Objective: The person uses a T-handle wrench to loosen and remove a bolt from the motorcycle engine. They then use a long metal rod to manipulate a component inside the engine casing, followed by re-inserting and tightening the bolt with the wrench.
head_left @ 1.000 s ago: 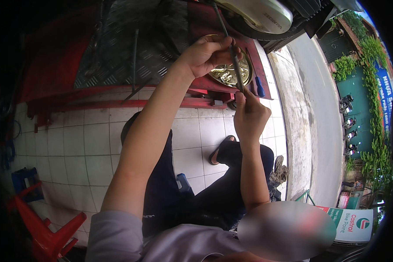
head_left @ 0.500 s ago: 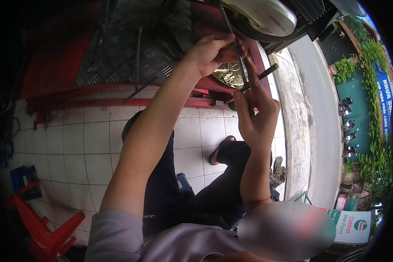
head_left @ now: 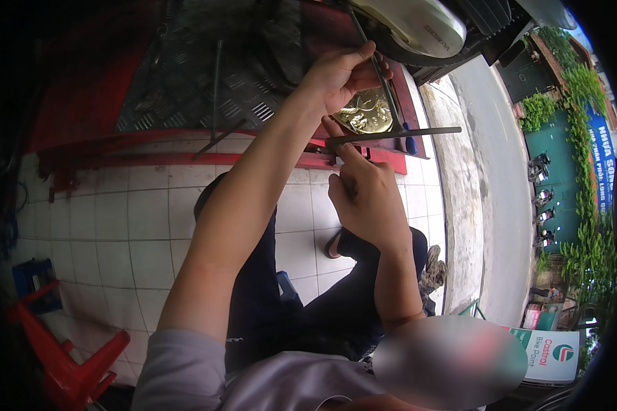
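Observation:
A long T-handle wrench (head_left: 428, 131) reaches from the motorcycle (head_left: 418, 26) at the top down to its crossbar, which lies sideways. Around the shaft, my left hand (head_left: 341, 77) is closed loosely, thumb along the rod. My right hand (head_left: 373, 202) is below the crossbar, its index finger stretched out against the bar's left end, the other fingers partly bent and not wrapped round it. Behind the wrench sits a round gold-coloured embossed dish (head_left: 367, 118). A tool with a blue handle (head_left: 410, 142) lies beside the dish. Where the wrench's tip sits is hidden.
A red lift platform (head_left: 151, 142) with a dark tread plate spans the top left. Another T-handle tool (head_left: 216, 89) lies on it. A red plastic stool (head_left: 75, 363) and a blue one (head_left: 34, 282) stand at lower left. A road (head_left: 500, 178) runs along the right.
The wrench's crossbar has turned, now lying nearly level. My right hand has moved left and down, its index finger now at the bar's left end. My left hand stays at the shaft.

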A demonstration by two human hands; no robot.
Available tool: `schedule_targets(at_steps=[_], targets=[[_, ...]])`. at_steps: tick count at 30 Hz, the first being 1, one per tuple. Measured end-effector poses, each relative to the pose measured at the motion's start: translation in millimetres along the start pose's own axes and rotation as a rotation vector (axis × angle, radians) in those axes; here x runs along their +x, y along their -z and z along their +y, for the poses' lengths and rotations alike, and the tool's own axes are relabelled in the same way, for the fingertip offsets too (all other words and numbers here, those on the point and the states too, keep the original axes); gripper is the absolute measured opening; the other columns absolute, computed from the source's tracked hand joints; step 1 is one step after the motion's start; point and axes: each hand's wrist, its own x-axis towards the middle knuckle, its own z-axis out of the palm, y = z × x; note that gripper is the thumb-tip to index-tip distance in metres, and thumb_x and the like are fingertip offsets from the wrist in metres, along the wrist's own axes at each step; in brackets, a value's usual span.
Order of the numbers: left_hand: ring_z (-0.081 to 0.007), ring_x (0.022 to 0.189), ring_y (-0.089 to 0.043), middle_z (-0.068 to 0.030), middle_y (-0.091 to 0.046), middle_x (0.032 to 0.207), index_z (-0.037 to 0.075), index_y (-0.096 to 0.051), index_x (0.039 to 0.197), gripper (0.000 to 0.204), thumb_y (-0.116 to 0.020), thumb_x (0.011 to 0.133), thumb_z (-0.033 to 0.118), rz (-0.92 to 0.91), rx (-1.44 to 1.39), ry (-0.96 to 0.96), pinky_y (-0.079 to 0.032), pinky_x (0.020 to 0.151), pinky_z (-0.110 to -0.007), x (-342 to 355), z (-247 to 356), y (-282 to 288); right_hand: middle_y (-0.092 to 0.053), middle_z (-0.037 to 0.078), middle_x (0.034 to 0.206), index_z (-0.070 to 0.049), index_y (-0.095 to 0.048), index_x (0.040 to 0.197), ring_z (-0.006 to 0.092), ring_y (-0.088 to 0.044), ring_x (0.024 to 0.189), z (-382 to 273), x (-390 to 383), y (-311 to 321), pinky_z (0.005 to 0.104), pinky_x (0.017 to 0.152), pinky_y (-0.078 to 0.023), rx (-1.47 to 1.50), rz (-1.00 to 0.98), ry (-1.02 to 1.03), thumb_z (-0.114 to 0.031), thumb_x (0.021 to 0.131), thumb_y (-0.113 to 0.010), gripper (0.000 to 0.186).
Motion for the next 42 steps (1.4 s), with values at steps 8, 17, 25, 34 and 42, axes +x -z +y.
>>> schedule_targets(at_steps=[8,17,25,34,42], targets=[[-0.0260,0.087,-0.068,-0.0135,-0.067,0.091,-0.002,-0.061,0.096,0.030,-0.067,0.089,0.027,-0.001,-0.005,-0.010,-0.059,0.077,-0.035,9,-7,0,-0.040,0.002,0.046,-0.002,-0.039,0.143,0.0074,-0.036,0.041,9,-2,50,0.0237,0.046,-0.032,-0.009,0.449,-0.085,0.004,0.079,-0.053,0.066],[-0.0287,0.084,-0.069,-0.0162,-0.067,0.089,-0.002,-0.058,0.101,0.024,-0.062,0.093,0.019,0.015,-0.134,-0.043,-0.060,0.078,-0.040,12,3,6,-0.054,0.013,0.051,0.003,-0.058,0.120,0.0263,-0.057,0.045,20,-5,25,0.0357,0.050,-0.042,-0.039,-0.090,-0.158,-0.005,0.081,-0.059,0.040],[-0.0252,0.091,-0.067,-0.0138,-0.065,0.094,-0.003,-0.059,0.099,0.024,-0.062,0.093,0.021,0.011,-0.110,0.006,-0.060,0.080,-0.034,12,0,0,-0.048,0.008,0.053,0.009,-0.056,0.120,0.0127,-0.044,0.048,7,12,18,0.0275,0.050,-0.037,0.239,0.101,0.091,-0.025,0.091,-0.062,0.045],[-0.0223,0.094,-0.067,-0.0135,-0.066,0.100,-0.005,-0.059,0.104,0.019,-0.054,0.096,0.012,-0.309,-0.239,-0.042,-0.058,0.086,-0.032,8,12,24,-0.038,-0.006,0.060,0.008,-0.041,0.138,0.0026,-0.033,0.052,17,6,62,0.0208,0.046,-0.025,0.414,0.307,-0.269,-0.022,0.094,-0.054,0.055],[-0.0219,0.088,-0.068,-0.0130,-0.067,0.095,-0.004,-0.060,0.101,0.018,-0.058,0.094,0.013,-0.117,-0.184,-0.065,-0.060,0.080,-0.031,6,13,19,-0.053,0.018,0.059,0.002,-0.056,0.126,0.0361,-0.057,0.061,2,19,10,0.0404,0.062,-0.045,-0.017,-0.121,-0.215,-0.018,0.094,-0.049,0.038]])
